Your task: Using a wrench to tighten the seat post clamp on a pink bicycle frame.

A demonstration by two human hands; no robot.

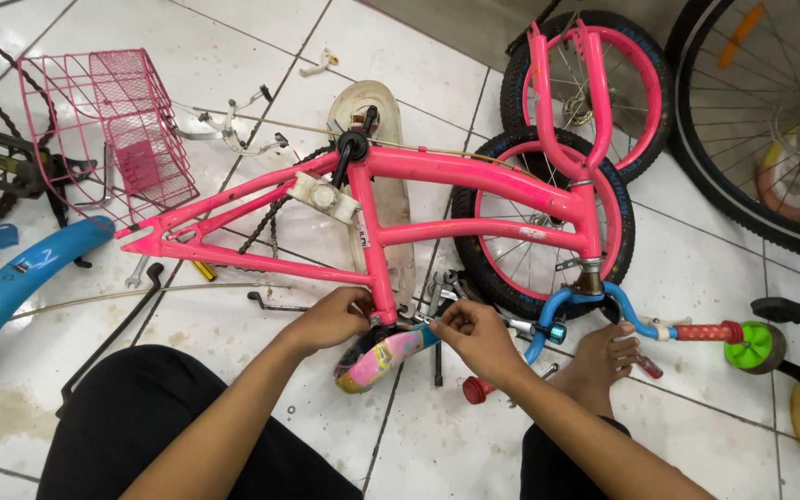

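My left hand (pixel 333 318) grips the bottom of the pink bike frame's (pixel 437 176) seat post, just above the colourful saddle (pixel 383 359) lying near me on the tiles. My right hand (pixel 474 333) pinches a small metal part, too small to tell, beside that clamp. A pink basket (pixel 108 130) sits far left, a blue fender (pixel 11 287) nearer left, wheels (pixel 604 88) far right.
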